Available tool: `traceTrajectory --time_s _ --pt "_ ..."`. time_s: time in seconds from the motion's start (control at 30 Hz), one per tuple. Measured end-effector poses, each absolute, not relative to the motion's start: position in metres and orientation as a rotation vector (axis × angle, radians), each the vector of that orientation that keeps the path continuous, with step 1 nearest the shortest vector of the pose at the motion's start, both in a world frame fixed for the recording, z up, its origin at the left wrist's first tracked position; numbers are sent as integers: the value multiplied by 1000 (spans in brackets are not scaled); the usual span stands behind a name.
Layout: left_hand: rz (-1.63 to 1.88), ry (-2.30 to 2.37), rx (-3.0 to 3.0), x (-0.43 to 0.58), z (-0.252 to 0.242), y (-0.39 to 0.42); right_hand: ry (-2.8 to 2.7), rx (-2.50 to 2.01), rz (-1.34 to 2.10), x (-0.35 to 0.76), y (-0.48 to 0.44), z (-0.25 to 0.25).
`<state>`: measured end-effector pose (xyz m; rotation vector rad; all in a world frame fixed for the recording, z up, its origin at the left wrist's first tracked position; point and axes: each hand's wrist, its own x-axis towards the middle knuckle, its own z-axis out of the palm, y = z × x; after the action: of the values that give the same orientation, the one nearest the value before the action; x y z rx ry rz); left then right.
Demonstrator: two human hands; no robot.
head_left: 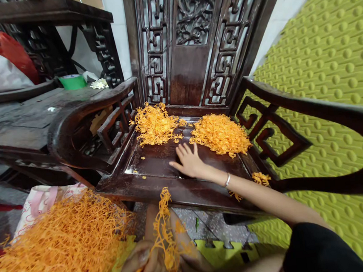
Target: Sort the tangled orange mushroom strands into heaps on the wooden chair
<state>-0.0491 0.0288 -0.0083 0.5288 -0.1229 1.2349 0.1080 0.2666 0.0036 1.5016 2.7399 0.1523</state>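
Note:
My right hand [190, 163], with a bracelet at the wrist, lies palm down with spread fingers on the dark wooden chair seat [162, 168]. It holds nothing. Just beyond its fingers are two heaps of short orange branched pieces: the left heap [156, 123] and the fuller right heap [221, 134]. Low in the view, in front of bare legs, my left hand [152, 265] is closed around orange branched strands [166, 223] that stick up and hang past the fingers. Part of that hand is hard to make out. A large pile of long orange strands [60, 246] stands to its left.
Carved armrests flank the seat, the right armrest [321, 118] curving toward me. A dark side table [16, 122] at left bears a green tape roll [72, 81]. Orange scraps [261, 178] lie by the seat's right edge. Yellow-green bumpy matting [330, 53] covers the right side.

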Motion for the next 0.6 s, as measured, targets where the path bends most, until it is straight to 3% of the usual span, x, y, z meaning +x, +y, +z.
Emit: traceTrajectory --time_s 0.13,0.33,0.47,0.6 --pt "1176 -79 525 -52 -13 27 2848 1241 180 115 258 -17" --pt "1167 8 546 -54 -19 34 2733 1451 252 176 308 17" --pt "1179 104 523 -59 -30 32 2849 1391 286 150 320 25" --pt "1250 194 482 -66 -43 17 2857 1306 189 120 319 2"
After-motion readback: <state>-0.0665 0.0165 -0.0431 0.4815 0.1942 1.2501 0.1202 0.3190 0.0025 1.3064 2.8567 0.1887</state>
